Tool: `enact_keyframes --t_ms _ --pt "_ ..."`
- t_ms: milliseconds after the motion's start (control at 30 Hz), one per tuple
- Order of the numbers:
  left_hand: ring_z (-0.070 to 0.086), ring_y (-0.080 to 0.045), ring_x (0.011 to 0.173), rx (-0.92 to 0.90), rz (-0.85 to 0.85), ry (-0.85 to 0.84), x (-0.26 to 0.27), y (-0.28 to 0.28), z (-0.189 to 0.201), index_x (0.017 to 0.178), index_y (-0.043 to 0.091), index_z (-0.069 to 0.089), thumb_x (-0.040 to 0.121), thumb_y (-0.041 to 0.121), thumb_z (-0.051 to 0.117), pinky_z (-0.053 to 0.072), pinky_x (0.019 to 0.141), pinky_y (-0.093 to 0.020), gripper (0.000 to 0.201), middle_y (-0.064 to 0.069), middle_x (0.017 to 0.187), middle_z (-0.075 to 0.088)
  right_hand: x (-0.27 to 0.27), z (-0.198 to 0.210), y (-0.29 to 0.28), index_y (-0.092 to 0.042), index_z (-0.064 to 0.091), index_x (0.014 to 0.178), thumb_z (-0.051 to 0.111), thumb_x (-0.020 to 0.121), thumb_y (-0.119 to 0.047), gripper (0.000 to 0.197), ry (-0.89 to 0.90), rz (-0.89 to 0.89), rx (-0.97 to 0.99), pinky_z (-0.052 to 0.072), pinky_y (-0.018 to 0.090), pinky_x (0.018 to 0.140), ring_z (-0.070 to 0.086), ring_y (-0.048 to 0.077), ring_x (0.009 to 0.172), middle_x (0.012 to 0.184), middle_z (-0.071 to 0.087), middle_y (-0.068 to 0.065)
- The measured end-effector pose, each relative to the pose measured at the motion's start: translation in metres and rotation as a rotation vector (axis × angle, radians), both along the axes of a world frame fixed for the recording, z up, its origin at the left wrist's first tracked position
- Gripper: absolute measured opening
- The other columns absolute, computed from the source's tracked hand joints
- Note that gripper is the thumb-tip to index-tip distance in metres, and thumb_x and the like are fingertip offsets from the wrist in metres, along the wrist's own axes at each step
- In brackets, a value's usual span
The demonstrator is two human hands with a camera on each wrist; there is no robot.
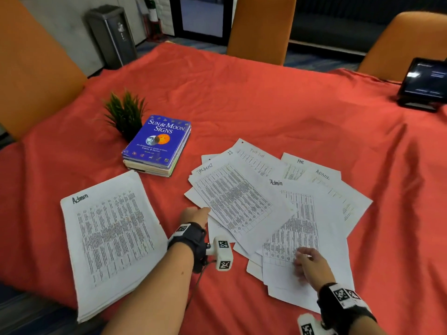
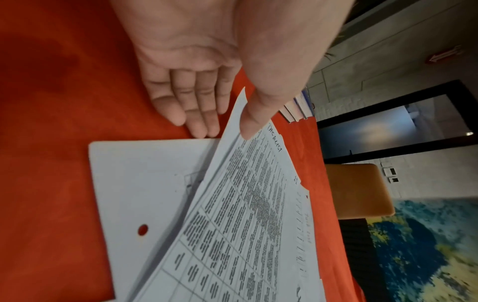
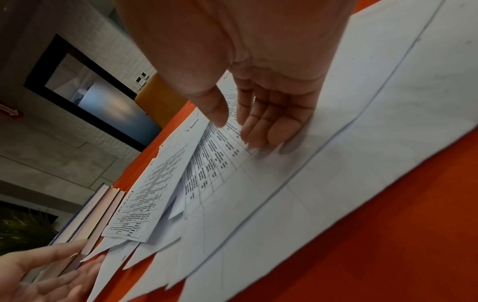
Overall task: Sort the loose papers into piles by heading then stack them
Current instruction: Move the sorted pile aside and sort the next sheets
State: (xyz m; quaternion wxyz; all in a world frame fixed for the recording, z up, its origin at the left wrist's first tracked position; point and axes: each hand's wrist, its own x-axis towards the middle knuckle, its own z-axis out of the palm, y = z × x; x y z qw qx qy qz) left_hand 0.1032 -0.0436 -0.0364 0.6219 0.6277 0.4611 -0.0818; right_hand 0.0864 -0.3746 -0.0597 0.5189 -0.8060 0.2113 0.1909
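Loose printed sheets fan across the red cloth. A stack headed "Admin" point(image 1: 108, 233) lies apart at the left. On top of the fan is a "Packlist" sheet point(image 1: 237, 199) point(image 2: 245, 214); its left edge is raised. My left hand point(image 1: 196, 213) point(image 2: 222, 130) is at that edge, thumb on top and straight fingers point(image 2: 194, 118) below on the cloth. My right hand point(image 1: 307, 262) point(image 3: 245, 126) rests its straight fingertips point(image 3: 261, 139) on a loose "Admin" sheet point(image 1: 297, 213). Behind lie an "HR" sheet point(image 1: 297, 165), a second "Admin" sheet point(image 1: 338, 189) and another pack list sheet point(image 1: 256, 158).
A pile of books point(image 1: 157, 143) with a blue cover on top sits just behind the papers, a small potted plant point(image 1: 125, 112) behind it. A tablet on a stand point(image 1: 425, 83) is at the far right edge. Orange chairs point(image 1: 261, 27) ring the table.
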Motion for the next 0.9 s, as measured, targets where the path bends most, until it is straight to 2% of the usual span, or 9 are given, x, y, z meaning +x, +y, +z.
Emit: enact_keyframes --t_ms 100,167,267,367,467,567,667,767,900 --pt "0.058 -0.029 0.07 0.101 -0.041 0.027 0.008 -0.004 0.008 0.071 0.004 0.059 0.079 0.025 0.067 0.046 0.066 -0.033 0.023 -0.007 0.07 0.062 -0.001 0.0 0.0 -0.014 0.057 0.095 0.056 0.092 -0.009 0.005 -0.005 0.001 -0.005 0.05 0.035 0.056 0.057 0.026 0.057 0.076 0.066 0.014" --pt "0.058 -0.027 0.077 0.107 -0.047 0.033 0.014 -0.007 0.014 0.084 0.007 0.062 0.084 0.023 0.067 0.043 0.071 -0.029 0.016 -0.005 0.082 0.062 -0.001 -0.001 0.0 -0.014 0.057 0.095 0.056 0.092 -0.009 0.006 0.003 0.003 -0.009 0.05 0.035 0.056 0.057 0.025 0.057 0.076 0.066 0.013" --pt "0.06 -0.025 0.084 0.108 -0.008 0.003 0.023 -0.009 0.018 0.101 0.002 0.067 0.083 0.014 0.069 0.045 0.074 -0.029 0.021 -0.007 0.094 0.064 0.0 -0.003 -0.001 -0.014 0.056 0.098 0.056 0.092 -0.009 0.008 0.014 0.011 -0.006 0.05 0.034 0.055 0.057 0.025 0.057 0.074 0.065 0.012" --pt "0.065 -0.026 0.086 0.142 0.02 -0.043 0.031 -0.011 0.014 0.102 0.005 0.069 0.08 0.011 0.069 0.052 0.078 -0.032 0.023 -0.006 0.099 0.07 0.001 -0.003 -0.001 -0.014 0.057 0.098 0.057 0.092 -0.01 0.007 0.017 0.018 -0.011 0.05 0.035 0.056 0.057 0.025 0.057 0.074 0.065 0.012" --pt "0.067 -0.029 0.103 0.176 0.031 -0.094 0.035 -0.015 0.014 0.107 0.011 0.069 0.082 0.014 0.062 0.053 0.091 -0.036 0.026 -0.008 0.112 0.071 0.003 0.0 -0.001 -0.011 0.057 0.099 0.057 0.092 -0.01 0.007 0.024 0.02 0.003 0.05 0.034 0.055 0.056 0.025 0.057 0.075 0.065 0.013" --pt "0.064 -0.029 0.109 0.201 0.05 -0.198 0.027 -0.015 0.02 0.116 0.003 0.064 0.088 0.008 0.06 0.047 0.088 -0.029 0.029 -0.013 0.117 0.068 0.005 0.004 -0.003 -0.008 0.058 0.102 0.057 0.093 -0.013 0.01 0.043 0.004 0.04 0.046 0.031 0.054 0.054 0.023 0.056 0.074 0.064 0.014" --pt "0.064 -0.027 0.11 0.154 0.016 -0.265 0.009 -0.003 0.017 0.114 0.004 0.066 0.089 0.007 0.062 0.047 0.093 -0.031 0.025 -0.013 0.118 0.068 0.012 0.012 -0.003 -0.006 0.058 0.104 0.056 0.094 -0.015 0.014 0.029 -0.016 0.055 0.043 0.03 0.053 0.053 0.023 0.056 0.074 0.063 0.013" --pt "0.065 -0.029 0.106 -0.005 -0.037 -0.261 -0.013 0.008 0.009 0.096 0.017 0.07 0.089 0.009 0.062 0.049 0.099 -0.049 0.014 -0.008 0.11 0.071 0.022 0.027 0.007 -0.007 0.057 0.108 0.055 0.096 -0.023 0.02 -0.024 0.015 0.07 0.046 0.03 0.053 0.055 0.023 0.058 0.08 0.063 0.011" --pt "0.067 -0.03 0.104 -0.185 -0.066 -0.275 -0.043 0.01 0.013 0.103 0.015 0.069 0.091 0.005 0.06 0.051 0.095 -0.049 0.018 -0.009 0.109 0.072 0.03 0.04 0.028 -0.02 0.052 0.116 0.056 0.093 -0.04 0.031 -0.032 0.181 -0.01 0.052 0.034 0.07 0.062 0.017 0.081 0.101 0.062 0.001"
